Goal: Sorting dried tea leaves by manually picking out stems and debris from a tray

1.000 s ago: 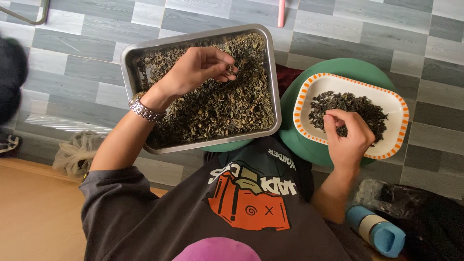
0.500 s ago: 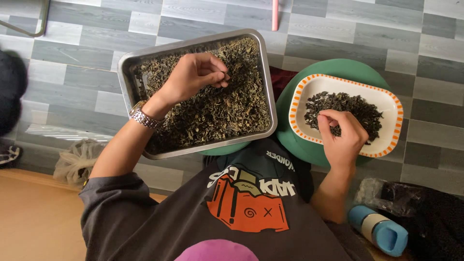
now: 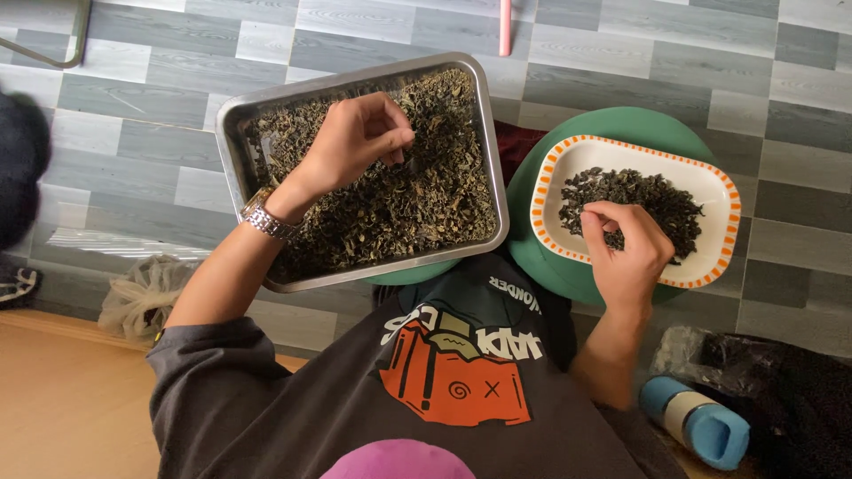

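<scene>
Sitting over the grey tiled floor point(image 3: 621, 53), the person had two dishes of leaves side by side, so each hand could reach one without crossing over.

The left hand point(image 3: 355, 142), with a shiny watch point(image 3: 262, 215) on its wrist, was down in the metal tray point(image 3: 232, 151) on the left. Its thumb and fingers were pressed together in a small pinch on a bit of the greenish dried leaves point(image 3: 426, 195). The pinch was tight and small, likely because the bits were tiny and light. These leaves filled most of the tray.

The right hand point(image 3: 626, 253) was at the near left part of the white dish point(image 3: 723, 231) with the orange rim. Its fingers were bent and their tips were down at the edge of the dark leaves point(image 3: 657, 195). I could not tell if any leaf was between them. The dark leaves lay in a low heap in the middle of the dish, apart from the greenish ones.

The dish sat on a round green stool point(image 3: 621, 120), which lifted it close to the hand. A blue bottle point(image 3: 701, 426) lay near the person's right side, just beside a dark bag point(image 3: 781, 390).
</scene>
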